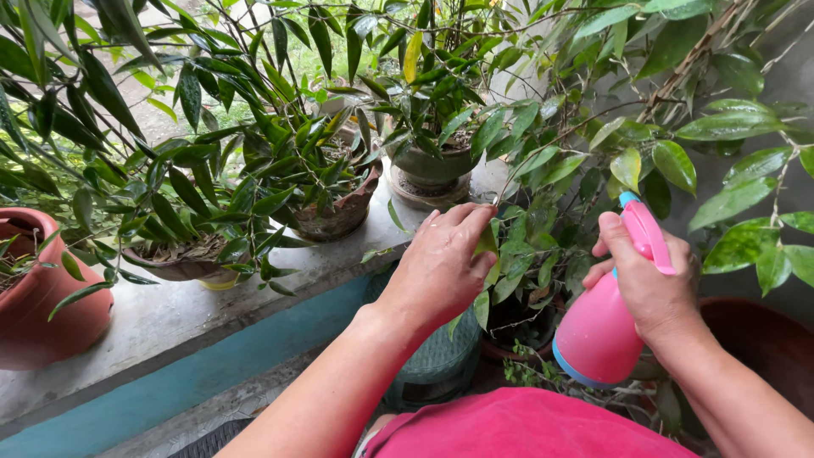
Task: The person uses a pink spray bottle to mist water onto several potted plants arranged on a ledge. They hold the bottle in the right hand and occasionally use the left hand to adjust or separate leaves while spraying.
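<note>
My right hand [646, 284] grips a pink spray bottle [599, 332] with a pink trigger and blue nozzle tip, held upright at the right and aimed at the foliage ahead. My left hand [441, 263] reaches into a leafy green plant [530, 254] in front of me, fingers pinching a leaf near its stem. The plant's dark pot [509, 326] sits low between my arms, mostly hidden by leaves.
A concrete ledge [170, 318] with a blue painted face runs from lower left to the back. On it stand a terracotta pot [42, 297], a shallow potted plant [182, 259], a brown pot [339, 212] and a green pot [432, 165]. A brown pot rim [763, 335] sits at right.
</note>
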